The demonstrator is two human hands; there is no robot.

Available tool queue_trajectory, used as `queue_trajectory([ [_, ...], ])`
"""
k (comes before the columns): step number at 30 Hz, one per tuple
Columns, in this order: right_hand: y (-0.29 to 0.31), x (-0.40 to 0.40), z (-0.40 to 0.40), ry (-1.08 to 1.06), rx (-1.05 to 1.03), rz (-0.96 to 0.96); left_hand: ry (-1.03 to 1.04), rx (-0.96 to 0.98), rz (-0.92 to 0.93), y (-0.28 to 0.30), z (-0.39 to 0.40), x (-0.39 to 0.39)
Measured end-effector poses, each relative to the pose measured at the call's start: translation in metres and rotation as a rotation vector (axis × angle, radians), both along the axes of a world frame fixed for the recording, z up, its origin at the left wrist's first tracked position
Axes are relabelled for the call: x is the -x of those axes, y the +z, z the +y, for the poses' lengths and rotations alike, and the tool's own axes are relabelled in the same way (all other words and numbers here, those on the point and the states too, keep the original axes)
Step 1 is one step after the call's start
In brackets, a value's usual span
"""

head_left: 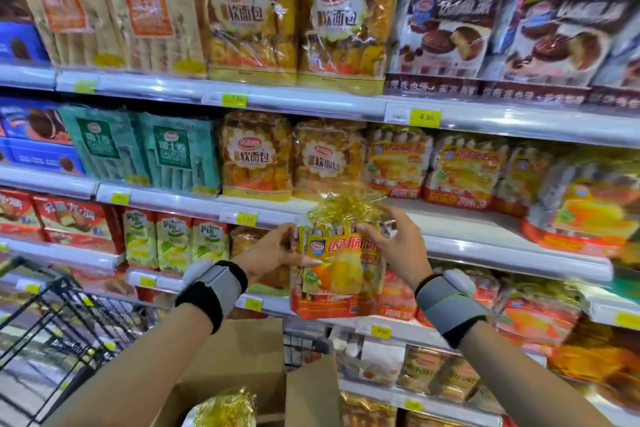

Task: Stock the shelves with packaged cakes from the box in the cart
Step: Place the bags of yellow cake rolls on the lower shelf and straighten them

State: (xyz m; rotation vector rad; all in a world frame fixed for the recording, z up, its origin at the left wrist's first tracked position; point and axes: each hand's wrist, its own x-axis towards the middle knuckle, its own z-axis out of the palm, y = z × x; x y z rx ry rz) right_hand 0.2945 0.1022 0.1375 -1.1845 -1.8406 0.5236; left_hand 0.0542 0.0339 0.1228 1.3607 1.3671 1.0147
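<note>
A yellow and red bag of packaged cakes (337,274) with a gold crinkled top is held upright in front of the shelves. My left hand (273,255) grips its left side with the thumb across the front. My right hand (394,243) grips its upper right edge. Just behind and above the bag, the middle shelf (450,222) has a bare stretch beside matching cake bags (398,163). Below, the open cardboard box (249,354) sits in the cart, with another gold-topped bag (225,409) showing inside it.
The black wire cart (52,315) stands at lower left. Shelves are packed with bread bags (256,156), green packs (180,152), chocolate pie bags (446,24) and more cake bags (585,208) to the right. Yellow price tags line the shelf edges.
</note>
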Motion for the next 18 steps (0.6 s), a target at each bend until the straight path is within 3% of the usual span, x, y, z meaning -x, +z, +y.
queue_trajectory([
  [18, 0.059, -0.084, 0.064, -0.136, -0.060, -0.025, -0.105, -0.107, 0.106, 0.053, 0.083, -0.084],
])
